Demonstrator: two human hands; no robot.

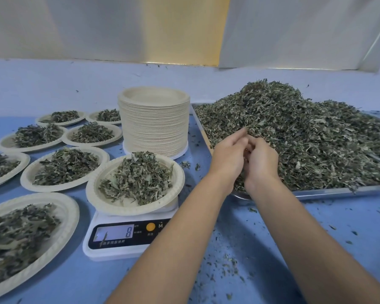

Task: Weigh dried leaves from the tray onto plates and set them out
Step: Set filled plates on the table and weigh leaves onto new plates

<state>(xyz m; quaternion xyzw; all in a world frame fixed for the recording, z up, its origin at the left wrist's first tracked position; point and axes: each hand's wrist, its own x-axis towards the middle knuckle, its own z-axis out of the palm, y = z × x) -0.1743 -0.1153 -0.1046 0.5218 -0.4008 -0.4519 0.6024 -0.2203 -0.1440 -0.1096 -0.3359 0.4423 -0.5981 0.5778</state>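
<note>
head view: your left hand (228, 160) and right hand (261, 164) meet, curled, in the dried leaves (298, 137); contents cannot be told. likely light, brittle: scoop loosely from underneath.

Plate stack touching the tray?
Apart. Head view: a strip of blue table shows between the stack base and the tray left rim.

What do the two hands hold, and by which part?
Cannot tell: the left hand and right hand meet at the dried leaves; whatever lies between them is hidden.
</note>
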